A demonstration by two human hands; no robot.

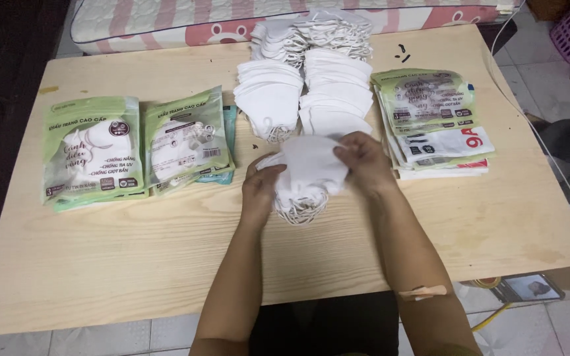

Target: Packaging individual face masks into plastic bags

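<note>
My left hand [260, 189] and my right hand [362, 160] both grip a small bundle of white face masks [308, 170] just above the middle of the light wooden table [133, 257]. The bundle's ear loops hang down toward me below the hands. Right behind the bundle lie several piles of loose white masks [305, 86], reaching to the table's far edge.
Two filled green mask packets [94, 151] [186, 138] lie at the left, with a teal one under the second. A stack of flat empty packets [433, 122] lies at the right. A pink and white mattress [166, 20] borders the far edge; a white cable [549, 145] runs along the right.
</note>
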